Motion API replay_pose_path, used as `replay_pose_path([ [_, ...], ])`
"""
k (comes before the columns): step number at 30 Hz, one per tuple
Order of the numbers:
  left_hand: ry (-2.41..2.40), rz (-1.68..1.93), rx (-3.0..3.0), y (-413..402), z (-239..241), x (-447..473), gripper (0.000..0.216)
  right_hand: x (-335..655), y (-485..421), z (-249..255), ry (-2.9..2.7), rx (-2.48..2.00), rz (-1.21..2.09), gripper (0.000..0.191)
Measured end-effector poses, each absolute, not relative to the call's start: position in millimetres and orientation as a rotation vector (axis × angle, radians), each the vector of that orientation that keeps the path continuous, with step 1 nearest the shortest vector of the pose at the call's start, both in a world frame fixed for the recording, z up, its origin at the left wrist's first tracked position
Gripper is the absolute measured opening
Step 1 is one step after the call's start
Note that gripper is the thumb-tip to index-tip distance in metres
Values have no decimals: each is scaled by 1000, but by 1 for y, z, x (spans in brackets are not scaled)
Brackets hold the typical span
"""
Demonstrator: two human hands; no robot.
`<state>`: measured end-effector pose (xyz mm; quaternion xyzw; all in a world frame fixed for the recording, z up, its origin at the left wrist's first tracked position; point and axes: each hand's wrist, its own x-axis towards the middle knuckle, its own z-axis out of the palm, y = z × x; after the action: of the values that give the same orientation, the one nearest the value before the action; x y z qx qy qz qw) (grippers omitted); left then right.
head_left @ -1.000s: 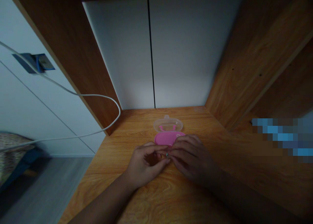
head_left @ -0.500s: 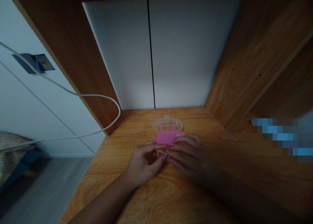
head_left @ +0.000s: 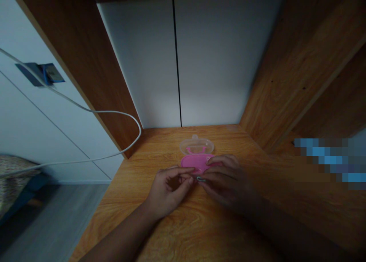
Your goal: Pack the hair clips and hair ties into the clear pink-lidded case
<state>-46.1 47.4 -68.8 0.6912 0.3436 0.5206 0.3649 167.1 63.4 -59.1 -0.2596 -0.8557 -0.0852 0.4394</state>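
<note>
My right hand (head_left: pixel 228 178) is pinching a small pale green loop (head_left: pixel 199 178), and its fingers are covering much of it; only a rounded end is showing clearly. My left hand (head_left: pixel 164 189) is curling with its fingertips just beside the loop, but I cannot tell whether it is gripping anything. Both are working in front of a pink case (head_left: pixel 191 162), and my right one is hiding its right end. Its clear lid (head_left: pixel 183 143) is standing open nearer the far edge of the bench (head_left: pixel 177 235). A white panel (head_left: pixel 143 63) is rising behind that edge. Near the far left corner, a white cable (head_left: pixel 114 111) is looping across. Past the right edge, a pixelated patch (head_left: pixel 328 160) is masking what lies there.
</note>
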Motion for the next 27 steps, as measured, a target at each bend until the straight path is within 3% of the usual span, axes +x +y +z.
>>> replay_pose_path([
  [13, 1343, 1416, 1873, 63, -71, -69, 19, 189, 91, -71, -1901, -937, 2, 7],
  [27, 1644, 584, 2437, 87, -66, -109, 8, 203, 97, -71, -2033, -967, 138, 11],
])
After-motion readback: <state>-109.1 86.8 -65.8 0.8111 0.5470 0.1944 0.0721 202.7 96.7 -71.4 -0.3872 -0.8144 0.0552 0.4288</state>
